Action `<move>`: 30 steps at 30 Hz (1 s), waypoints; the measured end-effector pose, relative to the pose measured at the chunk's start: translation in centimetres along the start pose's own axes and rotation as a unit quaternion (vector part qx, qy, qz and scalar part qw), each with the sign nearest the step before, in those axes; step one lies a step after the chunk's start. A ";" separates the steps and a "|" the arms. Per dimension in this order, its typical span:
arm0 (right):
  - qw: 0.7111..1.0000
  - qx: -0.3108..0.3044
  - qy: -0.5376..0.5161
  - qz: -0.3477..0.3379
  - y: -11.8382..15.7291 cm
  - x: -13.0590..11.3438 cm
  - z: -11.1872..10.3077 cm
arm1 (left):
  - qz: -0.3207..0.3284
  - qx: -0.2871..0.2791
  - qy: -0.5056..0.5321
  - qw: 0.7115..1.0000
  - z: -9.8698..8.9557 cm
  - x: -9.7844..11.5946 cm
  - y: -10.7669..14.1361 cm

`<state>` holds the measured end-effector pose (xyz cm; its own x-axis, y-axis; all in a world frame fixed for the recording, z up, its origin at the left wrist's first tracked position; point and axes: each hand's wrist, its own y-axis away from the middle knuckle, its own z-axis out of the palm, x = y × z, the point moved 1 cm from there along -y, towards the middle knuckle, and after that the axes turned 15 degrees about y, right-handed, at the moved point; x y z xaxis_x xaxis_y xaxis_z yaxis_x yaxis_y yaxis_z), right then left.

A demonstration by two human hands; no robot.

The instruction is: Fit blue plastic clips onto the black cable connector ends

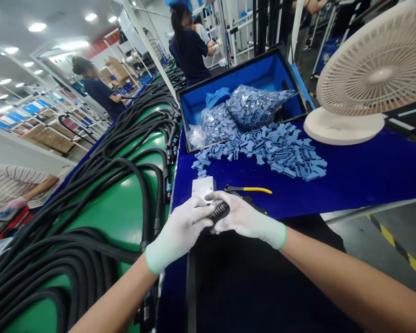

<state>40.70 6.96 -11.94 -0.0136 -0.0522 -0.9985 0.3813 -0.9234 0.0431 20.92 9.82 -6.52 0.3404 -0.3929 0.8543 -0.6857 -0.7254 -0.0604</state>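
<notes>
Between my gloved hands is a short black ribbed part with pale marks across its side; its exact kind is unclear. My left hand pinches its left end with thumb and fingers. From the other side, my right hand wraps round the part's right end. Just beyond my fingertips sits a small white block on the blue table. A pair of pliers with yellow handles lies past my right hand, its lower handle partly hidden.
Small blue plastic pieces are heaped before a blue bin holding bagged pieces. Black corrugated hoses cover the green conveyor at left. A beige fan stands at right. Co-workers stand farther back.
</notes>
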 end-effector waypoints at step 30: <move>0.821 0.012 0.570 0.004 -18.2 -1.6 -5.7 | 0.019 0.410 0.342 0.846 -5.6 0.3 -2.5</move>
<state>39.07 26.03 -11.33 0.8690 0.3192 -0.3781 0.3585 -0.9328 0.0364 19.11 14.68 -3.20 -0.3148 -0.2090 0.9259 0.0835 -0.9778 -0.1923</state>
